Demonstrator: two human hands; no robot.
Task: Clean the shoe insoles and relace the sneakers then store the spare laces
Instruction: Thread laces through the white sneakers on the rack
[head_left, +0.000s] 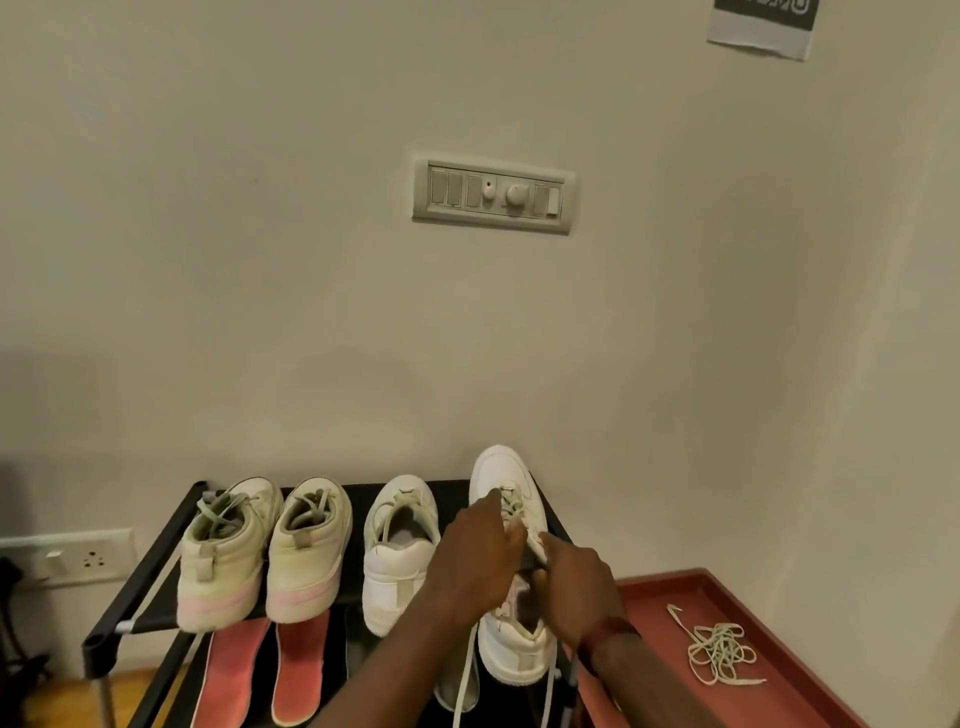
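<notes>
Several sneakers stand on the top shelf of a black shoe rack (140, 587). The rightmost white sneaker (506, 478) has both my hands over its lacing. My left hand (475, 556) pinches the lace near the eyelets, and my right hand (576, 582) grips the lace at the shoe's right side. Loose lace ends (462, 680) hang down in front. Beside it stands another white sneaker (397, 551), and at the left a cream pair with pink soles (223, 561) (309, 551). Two red insoles (228, 675) (301, 670) lie on the lower shelf. A bundle of spare laces (719, 652) lies on a red tray (795, 696).
The rack stands against a beige wall with a switch panel (493, 195) above and a wall socket (67, 558) at the left. The red tray sits right of the rack. A grey insole (457, 686) shows under the hanging laces.
</notes>
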